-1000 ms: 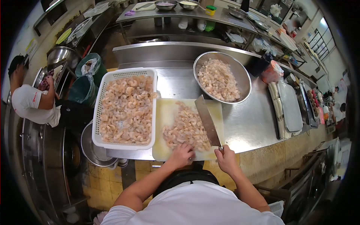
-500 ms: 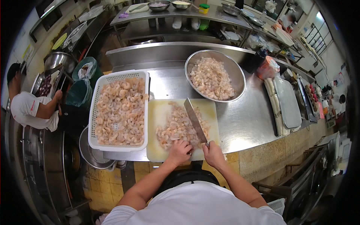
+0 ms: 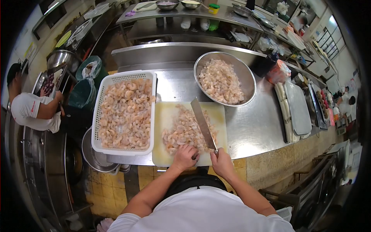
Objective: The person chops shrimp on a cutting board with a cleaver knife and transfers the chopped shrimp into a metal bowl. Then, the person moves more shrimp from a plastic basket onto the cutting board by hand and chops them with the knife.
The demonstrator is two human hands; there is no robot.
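Note:
My right hand (image 3: 222, 162) is closed round the handle of a broad kitchen knife (image 3: 203, 123), whose blade points away from me across the pile of shrimp. Under it lies a pale, yellowish cutting board (image 3: 166, 110) with peeled, partly cut shrimp (image 3: 183, 127) heaped over its middle. At the near side of that heap, my left hand (image 3: 185, 157) has its fingers curled in, with a greyish piece of shrimp at the fingertips. To the left stands a white perforated basket (image 3: 153, 116) full of peeled shrimp. A steel bowl (image 3: 253, 87) of shrimp pieces sits behind the board on the right.
The steel table (image 3: 255, 127) has a raised back edge. Trays (image 3: 299, 108) and bagged items stand on its right. Green-lined bins (image 3: 83, 94) and a metal pot (image 3: 94, 152) are at the left. A co-worker in a white shirt (image 3: 29, 110) works there.
The whole view has shifted slightly. The knife blade leans over the shrimp in nearly the same place, and both hands stay close to where they were.

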